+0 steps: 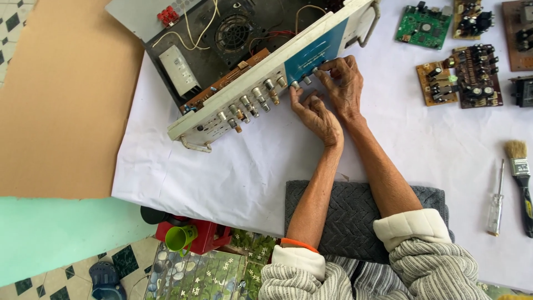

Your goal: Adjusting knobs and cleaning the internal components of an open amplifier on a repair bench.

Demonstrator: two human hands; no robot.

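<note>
While both forearms stretched across a grey mat [355,222], the left hand [317,114] and the right hand [345,83] met at the front panel [261,72] of an opened amplifier chassis [222,50], which lay tilted on the white-covered desk [233,172]. The right grip was pinched on a small metal shaft [316,70] by the blue section; the left grip, fingers curled, touched the shaft [295,85] beside it, though whether it clenched could not be told. Circuit boards [461,78], a screwdriver [496,200] and a brush [521,178] lay well apart to the right.
</note>
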